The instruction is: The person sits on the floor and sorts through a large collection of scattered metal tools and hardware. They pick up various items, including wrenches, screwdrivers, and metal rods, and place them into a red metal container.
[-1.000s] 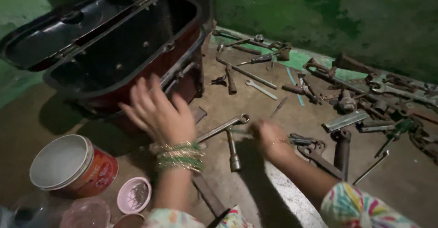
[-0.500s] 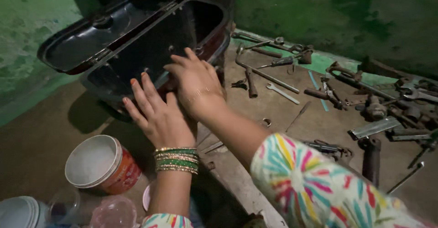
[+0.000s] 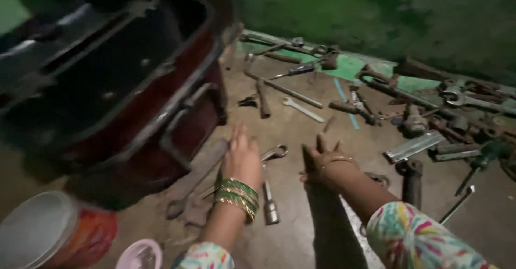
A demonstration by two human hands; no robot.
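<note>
Steel socket wrench [image 3: 270, 202] on floor between both open hands [image 3: 279, 158].

The toolbox [image 3: 123, 97] stands far left; the tin [image 3: 54, 236] lies near left; wrenches [image 3: 303, 109] lie scattered right on the floor [image 3: 301, 236].

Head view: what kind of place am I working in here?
Probably a rough repair workshop, at floor level. Worn wrenches and other hand tools lie scattered over a dirty concrete floor, an open red metal toolbox stands beside them, and the green wall behind is stained.
</note>
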